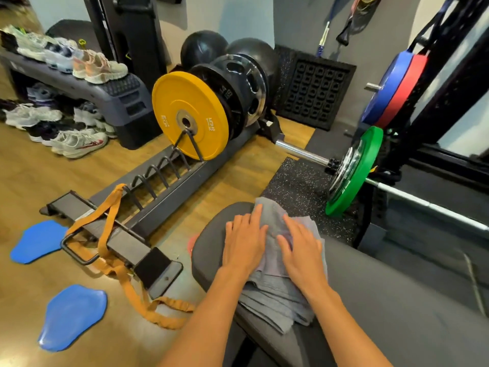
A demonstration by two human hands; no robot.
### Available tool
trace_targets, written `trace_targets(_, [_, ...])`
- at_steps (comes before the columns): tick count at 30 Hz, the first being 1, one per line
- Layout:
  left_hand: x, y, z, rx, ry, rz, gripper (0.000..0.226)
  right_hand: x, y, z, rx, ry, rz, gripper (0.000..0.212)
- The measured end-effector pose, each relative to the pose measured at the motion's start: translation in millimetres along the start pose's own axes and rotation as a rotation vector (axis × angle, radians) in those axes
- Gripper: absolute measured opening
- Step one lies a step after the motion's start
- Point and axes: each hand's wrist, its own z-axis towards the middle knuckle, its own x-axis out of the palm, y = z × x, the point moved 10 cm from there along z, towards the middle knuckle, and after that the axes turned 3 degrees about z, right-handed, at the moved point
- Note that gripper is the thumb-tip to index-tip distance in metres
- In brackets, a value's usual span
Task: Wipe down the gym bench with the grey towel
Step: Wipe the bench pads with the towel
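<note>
The grey, rumpled cloth towel [275,260] lies spread on the rounded end of the dark grey padded gym bench [383,300], the tabletop here, and both bare hands press down on it side by side: the left hand [244,245] and the right hand [301,252] lie flat, palms down, fingers outstretched, each grip fully open and closed round nothing. Left of the bench on the wooden floor stands a long black metal plate rack [148,197] with an orange elastic band [111,245] draped over it and a yellow 15 kg weight plate [190,115] slotted upright at its far end. Right of the bench, a green weight plate [354,173] sits on a steel barbell [304,152].
</note>
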Motion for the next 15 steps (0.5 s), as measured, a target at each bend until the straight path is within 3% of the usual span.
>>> trace_targets(3, [-3,14,7,-0.081,-0.025,-0.098,0.051,-40,-32,-3,0.151,-0.109,-0.053,0.048])
trace_targets(6, [-2,17,9,-0.132,-0.02,-0.103,0.052,-42,-67,-6,0.406,-0.001,0.036,0.066])
trace_targets(11, [-14,5,6,-0.082,0.033,-0.044,0.052,-48,-66,9,0.427,0.058,0.229,0.026])
trace_targets(15, [-37,-14,-8,0.164,0.117,-0.116,0.046,-62,-75,11,0.513,0.112,0.31,0.024])
